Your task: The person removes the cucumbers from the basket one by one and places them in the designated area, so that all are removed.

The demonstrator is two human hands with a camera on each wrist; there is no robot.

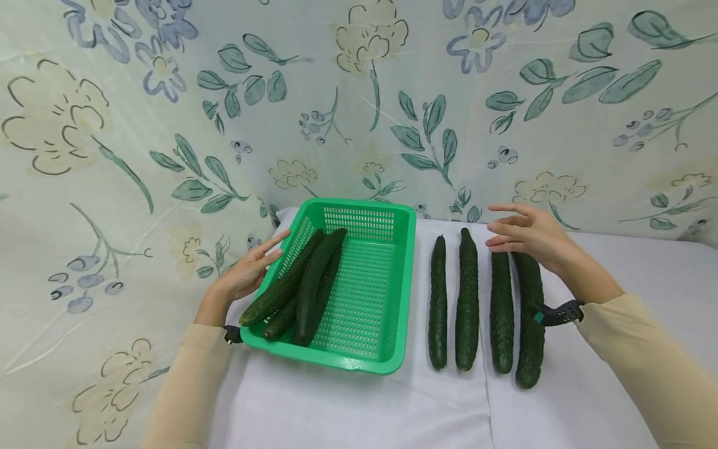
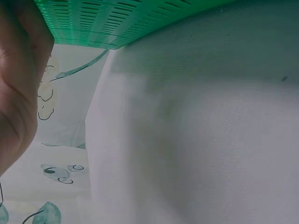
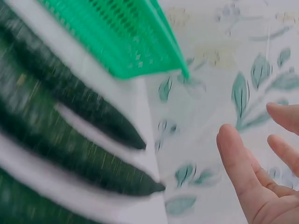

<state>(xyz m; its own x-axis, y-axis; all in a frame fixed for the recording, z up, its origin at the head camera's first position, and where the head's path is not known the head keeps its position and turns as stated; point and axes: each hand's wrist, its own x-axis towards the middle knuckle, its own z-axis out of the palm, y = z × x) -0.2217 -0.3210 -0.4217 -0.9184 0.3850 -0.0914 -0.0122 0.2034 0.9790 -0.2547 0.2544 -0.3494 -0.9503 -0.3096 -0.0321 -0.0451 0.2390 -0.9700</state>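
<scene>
A green plastic basket [image 1: 399, 293] stands on the white cloth, with several dark green cucumbers [image 1: 316, 274] lying in its left half. My left hand [image 1: 247, 274] touches the basket's left side, its extended fingers against the rim. In the left wrist view, part of that hand [image 2: 16, 88] shows beside the slotted green wall [image 2: 88, 23]. To the right of the basket, several cucumbers [image 1: 467, 305] lie side by side, roughly parallel. Above the far ends of the two rightmost ones [image 1: 502, 318], my right hand [image 1: 524, 232] hovers with loosely spread fingers, holding nothing.
White cloth [image 1: 336, 411] covers the table and has creases near the front. Behind it hangs a floral curtain [image 1: 348, 100], which also runs along the left side. Dark bands [image 1: 561, 313] circle both wrists.
</scene>
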